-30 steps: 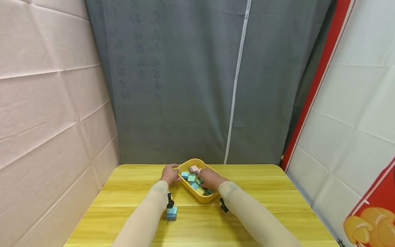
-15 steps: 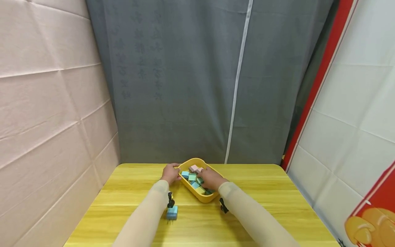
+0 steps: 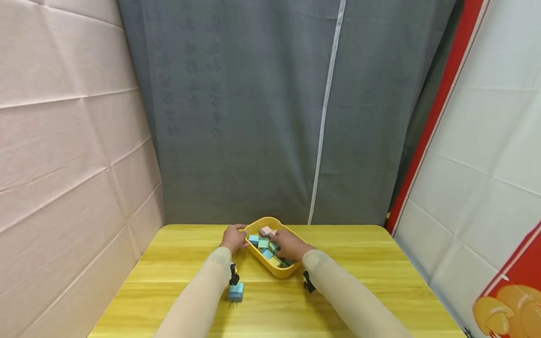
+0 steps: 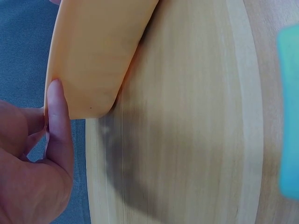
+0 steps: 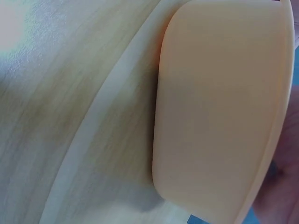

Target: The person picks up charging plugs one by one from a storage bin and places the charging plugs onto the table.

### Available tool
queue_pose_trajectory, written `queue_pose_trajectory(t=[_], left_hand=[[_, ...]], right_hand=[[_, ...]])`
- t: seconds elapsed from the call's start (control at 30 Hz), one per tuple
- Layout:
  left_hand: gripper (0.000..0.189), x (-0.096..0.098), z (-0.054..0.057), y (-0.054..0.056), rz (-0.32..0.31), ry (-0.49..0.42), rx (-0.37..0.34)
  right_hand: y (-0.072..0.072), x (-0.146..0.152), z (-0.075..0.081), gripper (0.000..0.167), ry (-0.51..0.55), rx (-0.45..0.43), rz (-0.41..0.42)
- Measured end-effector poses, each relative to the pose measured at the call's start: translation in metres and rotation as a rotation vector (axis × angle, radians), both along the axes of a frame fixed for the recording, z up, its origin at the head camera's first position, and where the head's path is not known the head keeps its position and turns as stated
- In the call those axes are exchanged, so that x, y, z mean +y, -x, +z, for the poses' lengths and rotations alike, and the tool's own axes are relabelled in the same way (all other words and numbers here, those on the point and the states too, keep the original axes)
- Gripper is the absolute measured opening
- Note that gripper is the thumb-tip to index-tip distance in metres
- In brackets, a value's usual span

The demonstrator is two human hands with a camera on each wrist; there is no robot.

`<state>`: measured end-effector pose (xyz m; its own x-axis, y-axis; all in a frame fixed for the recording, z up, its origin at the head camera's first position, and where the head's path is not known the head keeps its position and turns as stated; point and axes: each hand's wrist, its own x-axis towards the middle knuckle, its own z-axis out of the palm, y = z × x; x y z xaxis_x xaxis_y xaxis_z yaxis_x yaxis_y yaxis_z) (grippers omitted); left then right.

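A yellow plastic basket [image 3: 279,273] sits at an angle on the table, holding several small blocks. Among them show a pink block [image 3: 265,230], a green block [image 3: 263,243], a light blue block [image 3: 253,239] and a pale yellow block [image 3: 274,261]. My left hand [image 3: 233,238] pinches the basket's left rim, with the thumb along the outer wall [image 4: 103,56] in the left wrist view. My right hand [image 3: 291,245] reaches over the right rim, its fingers down among the blocks. In the right wrist view the basket wall [image 5: 219,102] hides those fingertips; I cannot tell whether they grip a block.
A blue block [image 3: 235,292] stands on the wooden table [image 3: 346,300] beside the left forearm. A grey curtain [image 3: 253,117] hangs behind the table's far edge. Pale cloth panels line the left and right sides.
My right hand and wrist have shifted very slightly at the basket. The left hand keeps its hold on the rim, and the blocks look unmoved.
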<state>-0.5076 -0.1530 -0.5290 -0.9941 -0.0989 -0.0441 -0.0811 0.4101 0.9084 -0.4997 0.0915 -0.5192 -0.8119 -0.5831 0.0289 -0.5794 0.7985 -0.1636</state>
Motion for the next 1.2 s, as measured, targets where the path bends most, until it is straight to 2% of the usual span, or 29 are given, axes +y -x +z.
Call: queue_pose_trajectory(t=[0.23, 0.5, 0.93, 1.2], left_hand=[[0.038, 0.001, 0.002, 0.001, 0.001, -0.009, -0.009], [0.038, 0.001, 0.003, -0.001, 0.003, 0.006, 0.007], [0.038, 0.003, 0.005, -0.006, 0.013, 0.013, 0.015], [0.037, 0.005, 0.007, -0.007, 0.013, 0.009, 0.012]], right_hand=[[-0.001, 0.006, 0.001, 0.046, 0.11, -0.039, -0.016], [-0.003, 0.01, 0.005, 0.05, 0.204, -0.044, -0.01], [-0.019, 0.009, 0.01, 0.049, 0.236, -0.045, -0.049], [-0.035, 0.009, 0.015, 0.043, 0.261, -0.018, -0.039]])
